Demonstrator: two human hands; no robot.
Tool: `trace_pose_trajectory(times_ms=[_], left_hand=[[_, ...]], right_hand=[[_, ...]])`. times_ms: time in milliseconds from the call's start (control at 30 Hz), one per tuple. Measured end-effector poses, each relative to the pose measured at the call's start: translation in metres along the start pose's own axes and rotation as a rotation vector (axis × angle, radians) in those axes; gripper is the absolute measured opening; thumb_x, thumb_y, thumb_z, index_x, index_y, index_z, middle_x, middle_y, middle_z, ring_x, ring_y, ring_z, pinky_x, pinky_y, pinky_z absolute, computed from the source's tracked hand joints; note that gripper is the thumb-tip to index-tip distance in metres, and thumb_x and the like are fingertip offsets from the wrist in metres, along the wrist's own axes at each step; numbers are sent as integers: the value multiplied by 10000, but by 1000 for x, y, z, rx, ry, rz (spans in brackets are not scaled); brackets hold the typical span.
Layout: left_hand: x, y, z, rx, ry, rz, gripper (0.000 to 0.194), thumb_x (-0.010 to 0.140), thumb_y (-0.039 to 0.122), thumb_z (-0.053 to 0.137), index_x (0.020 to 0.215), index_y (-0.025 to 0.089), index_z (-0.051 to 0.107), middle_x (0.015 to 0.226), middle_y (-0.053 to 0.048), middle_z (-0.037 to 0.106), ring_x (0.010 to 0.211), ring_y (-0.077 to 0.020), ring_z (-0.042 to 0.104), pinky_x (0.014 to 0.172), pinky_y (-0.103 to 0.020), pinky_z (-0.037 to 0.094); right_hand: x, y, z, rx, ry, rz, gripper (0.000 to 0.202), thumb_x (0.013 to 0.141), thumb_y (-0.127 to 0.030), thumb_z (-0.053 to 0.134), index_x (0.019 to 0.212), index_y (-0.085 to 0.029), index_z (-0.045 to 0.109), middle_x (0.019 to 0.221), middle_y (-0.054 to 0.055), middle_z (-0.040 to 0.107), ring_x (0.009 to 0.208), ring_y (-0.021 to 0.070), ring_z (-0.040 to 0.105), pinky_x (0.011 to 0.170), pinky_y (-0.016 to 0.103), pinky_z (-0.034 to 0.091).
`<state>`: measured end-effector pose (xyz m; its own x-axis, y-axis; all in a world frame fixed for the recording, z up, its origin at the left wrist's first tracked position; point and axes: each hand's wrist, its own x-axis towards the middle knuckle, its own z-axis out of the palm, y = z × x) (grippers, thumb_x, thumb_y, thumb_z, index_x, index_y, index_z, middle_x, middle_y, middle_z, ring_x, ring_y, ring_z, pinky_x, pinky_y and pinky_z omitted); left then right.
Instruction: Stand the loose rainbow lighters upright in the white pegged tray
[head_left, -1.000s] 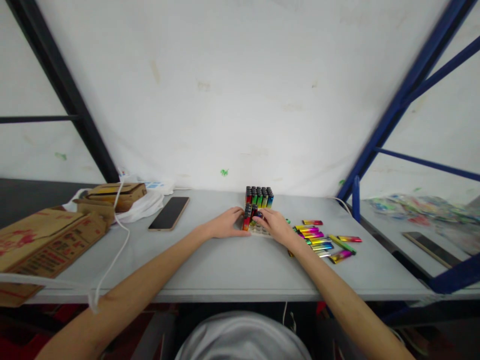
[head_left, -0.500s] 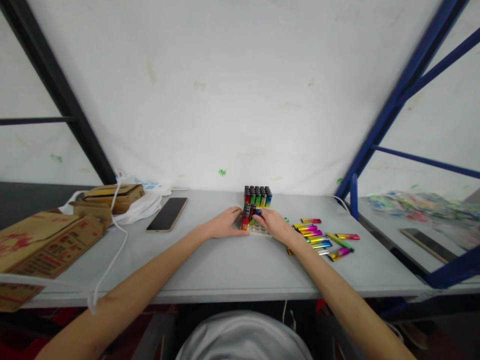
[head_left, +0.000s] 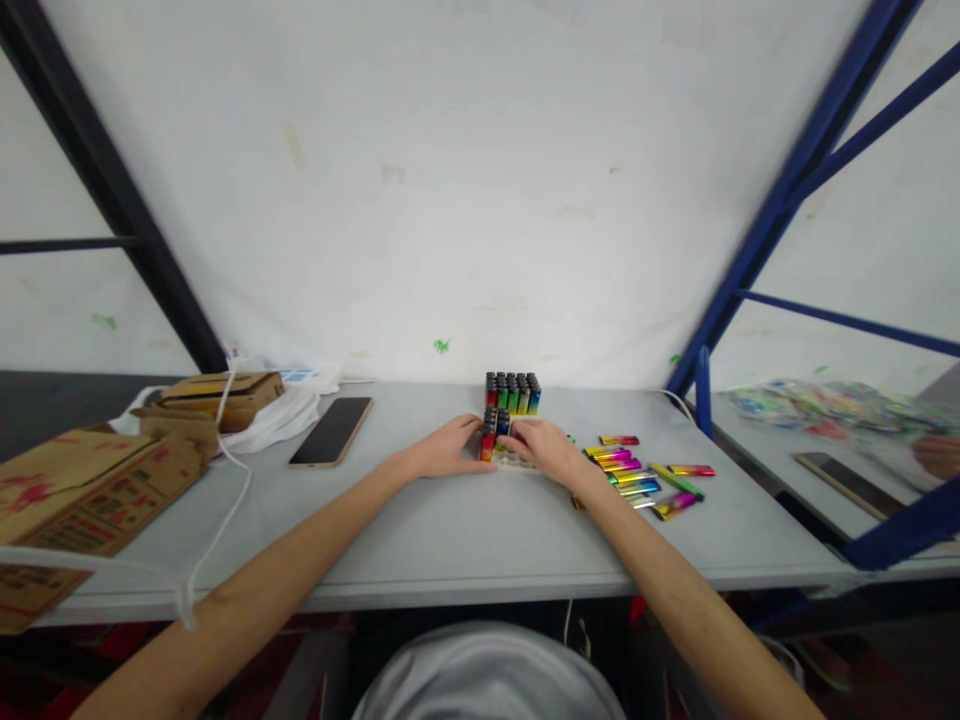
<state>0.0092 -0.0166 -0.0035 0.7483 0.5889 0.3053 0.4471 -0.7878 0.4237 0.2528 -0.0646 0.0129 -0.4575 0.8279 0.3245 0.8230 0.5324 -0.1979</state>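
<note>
A small pale tray [head_left: 516,460] with round holes lies on the table between my hands. Red lighters [head_left: 488,440] stand upright in a row at its left end, and a dark blue lighter [head_left: 502,426] is upright beside them. My left hand [head_left: 450,448] grips the tray's left end, its thumb and fingers bracketing the red lighters. The bent fingers of my right hand [head_left: 541,446] are closed at the blue lighter and cover part of the tray. Just behind, a block of upright lighters [head_left: 513,394] with black tops stands in several colours.
Loose shiny lighters [head_left: 622,470] lie to the right of my right hand. A phone [head_left: 331,432] and opened cardboard boxes [head_left: 105,485] with a white cable are at left. Past the blue frame [head_left: 739,260], a second phone [head_left: 847,483], plastic bags and another person's hand [head_left: 937,456] appear.
The blue lighter has gone from tilted in my right fingers to upright beside the red ones. My left hand keeps its place. Another person's hand has appeared at far right.
</note>
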Motion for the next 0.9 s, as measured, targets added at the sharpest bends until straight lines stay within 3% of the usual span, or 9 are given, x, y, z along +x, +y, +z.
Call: trace_pose_trajectory(times_ms=[200,333,400,500,633,800,900], left_hand=[[0,2,-1,-2,-6,-5,683,832,594,797,1318,144,629,1354,-190,640,1274,-370,598,1133,-484,472],[-1,3,-1,-5,10,6,673,827,607,795,1294,146,645,1329,-184,655,1253,-367,610,1134,-475,475],[-1,2,-1,-1,17,9,673,825,615,794,1290,152,647,1329,-178,657,1249,-361,613,1137,-469,472],[-1,1,0,-1,14,3,663,821,618,796,1269,150,653,1327,-182,659,1246,-364,616,1121,-467,485],[0,1,-1,2,1,-11,670,817,609,799,1271,139,651,1336,-196,652,1260,-373,611,1128,-465,482],[-1,3,-2,-6,14,-7,656,806,607,808,1262,156,669,1325,-180,673,1237,-371,623,1117,-457,491],[-1,2,-2,-10,21,-6,663,804,614,807,1259,151,671,1324,-177,675,1232,-367,624,1115,-452,493]], right_hand=[[-16,48,-18,109,64,32,431,1100,-447,442,908,-167,708,848,76,710,773,197,628,775,300,471],[-32,82,-30,175,2,94,281,964,-427,669,999,-169,775,952,102,739,844,226,671,860,352,524],[-39,93,-38,267,-58,126,299,873,-425,765,1053,-189,797,1042,112,760,923,251,695,911,380,541],[-44,100,-45,370,-147,149,341,802,-391,806,1101,-227,812,1152,98,766,1012,269,706,952,396,549],[-44,103,-44,323,-186,188,325,763,-276,788,1081,-213,814,1033,77,764,938,256,703,894,380,550],[-41,105,-39,311,-107,186,185,760,-296,810,899,-189,752,919,57,730,856,230,681,836,357,541],[-40,101,-39,395,-36,187,202,822,-362,770,894,-185,706,939,67,738,853,221,685,831,362,549]])
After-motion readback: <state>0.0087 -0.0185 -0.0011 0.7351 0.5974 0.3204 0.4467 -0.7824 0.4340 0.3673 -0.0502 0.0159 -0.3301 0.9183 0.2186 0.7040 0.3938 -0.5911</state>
